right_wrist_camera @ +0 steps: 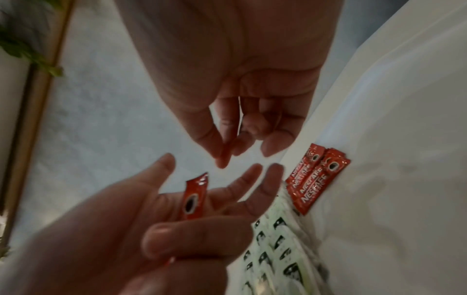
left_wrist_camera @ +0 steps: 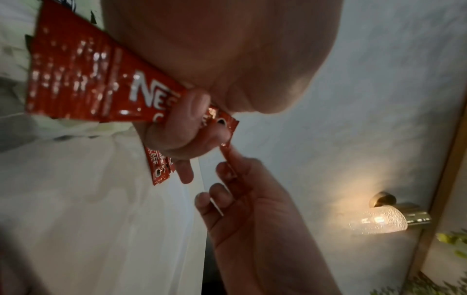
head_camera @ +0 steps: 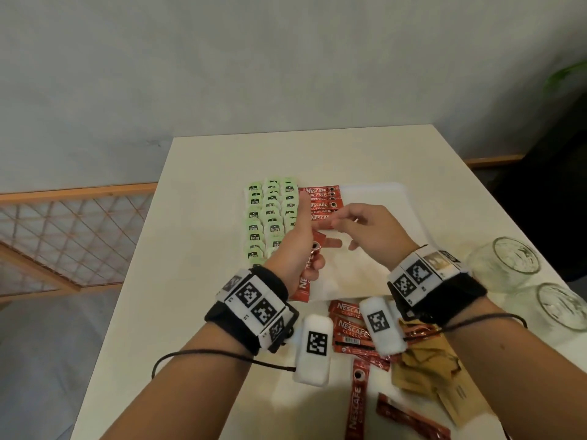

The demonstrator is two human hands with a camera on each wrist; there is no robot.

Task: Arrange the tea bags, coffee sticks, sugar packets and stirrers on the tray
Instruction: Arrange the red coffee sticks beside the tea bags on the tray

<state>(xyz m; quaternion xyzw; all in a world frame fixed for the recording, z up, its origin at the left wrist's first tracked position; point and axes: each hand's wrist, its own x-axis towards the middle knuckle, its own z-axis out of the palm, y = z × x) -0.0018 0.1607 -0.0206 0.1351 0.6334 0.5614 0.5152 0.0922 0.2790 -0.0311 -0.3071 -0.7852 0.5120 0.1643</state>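
Observation:
My left hand (head_camera: 313,265) grips a bundle of red Nescafe coffee sticks (left_wrist_camera: 101,79) above the near left part of the white tray (head_camera: 381,192). My right hand (head_camera: 333,222) meets it from the right. Its thumb and forefinger pinch the end of one coffee stick (left_wrist_camera: 228,159) at the top of the bundle. Green tea bags (head_camera: 270,214) lie in three rows down the tray's left side. Beside them at the far end lie several coffee sticks (head_camera: 320,201) stacked crosswise. In the right wrist view my left hand (right_wrist_camera: 177,229) shows one stick (right_wrist_camera: 194,199) under its thumb.
Loose coffee sticks (head_camera: 349,322) and brown sugar packets (head_camera: 422,369) lie on the white table (head_camera: 206,249) near its front edge, partly under my wrists. Two clear glasses (head_camera: 514,258) (head_camera: 562,306) stand at the right edge. A wooden lattice screen (head_camera: 63,236) stands to the left.

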